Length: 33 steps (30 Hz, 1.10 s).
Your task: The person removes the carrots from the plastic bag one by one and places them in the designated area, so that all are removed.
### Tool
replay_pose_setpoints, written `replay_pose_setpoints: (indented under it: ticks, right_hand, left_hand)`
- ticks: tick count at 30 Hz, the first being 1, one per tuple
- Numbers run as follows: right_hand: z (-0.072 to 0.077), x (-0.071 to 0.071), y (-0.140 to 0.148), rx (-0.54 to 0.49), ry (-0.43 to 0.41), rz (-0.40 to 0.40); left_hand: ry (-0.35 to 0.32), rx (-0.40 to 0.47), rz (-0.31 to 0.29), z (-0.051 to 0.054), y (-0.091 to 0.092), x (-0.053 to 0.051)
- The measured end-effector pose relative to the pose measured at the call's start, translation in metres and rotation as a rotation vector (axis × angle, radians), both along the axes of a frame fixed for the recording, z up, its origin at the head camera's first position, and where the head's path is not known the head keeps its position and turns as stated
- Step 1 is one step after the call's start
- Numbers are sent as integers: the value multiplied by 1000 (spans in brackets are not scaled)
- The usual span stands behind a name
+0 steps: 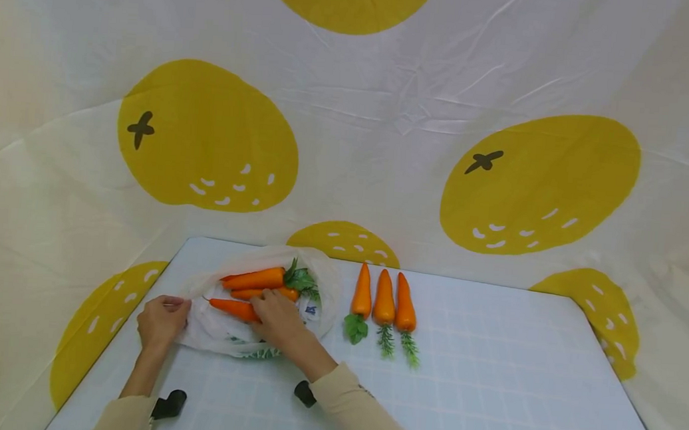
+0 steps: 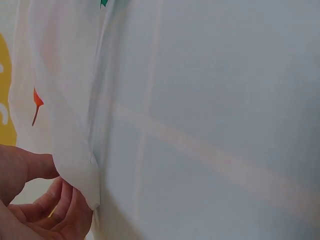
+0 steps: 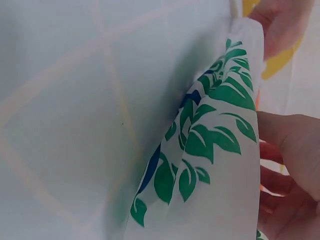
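Evidently, the work is judged about half done, the carrots being evenly split: three outside carrots (image 1: pixel 385 298) lie in a row on the bench (image 1: pixel 520 360), just right of the plastic bag (image 1: pixel 204 328), while three are inside it. The left hand (image 1: pixel 163 319) pinches the bag's left edge between thumb and fingers. The right hand (image 1: pixel 280 318) is in the bag, fingers bent at the thick end of the near carrot (image 1: pixel 232 309); the bag hides the fingertips, so a firm grip cannot be confirmed. Two far carrots (image 1: pixel 262 278) lie beyond.
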State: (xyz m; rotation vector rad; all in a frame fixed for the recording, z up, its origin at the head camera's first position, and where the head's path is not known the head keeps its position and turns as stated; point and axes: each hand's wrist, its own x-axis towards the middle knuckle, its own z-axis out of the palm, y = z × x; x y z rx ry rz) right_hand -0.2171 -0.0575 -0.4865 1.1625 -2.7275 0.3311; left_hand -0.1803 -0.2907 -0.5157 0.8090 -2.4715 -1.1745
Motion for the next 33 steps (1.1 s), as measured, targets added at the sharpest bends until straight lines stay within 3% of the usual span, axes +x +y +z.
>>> replay_pose_setpoints:
  ticks: [6, 11, 18, 23, 27, 33]
  right_hand:
    - [5, 5, 12, -47, 37, 56]
    - [11, 7, 22, -89, 6, 84]
    - [19, 2, 35, -210, -107, 43]
    - [24, 0, 44, -316, -239, -29]
    - [26, -1, 52, -430, -320, -71]
    - [23, -7, 62, -648, -407, -66]
  left_hand:
    - [-9, -3, -1, 0, 2, -1]
    - [-27, -4, -1, 1, 2, -1]
    - [-53, 15, -3, 2, 4, -2]
    - [-33, -2, -33, 4, 7, 2]
    - [-10, -15, -73, 4, 11, 7]
    - [34, -86, -91, 6, 23, 11]
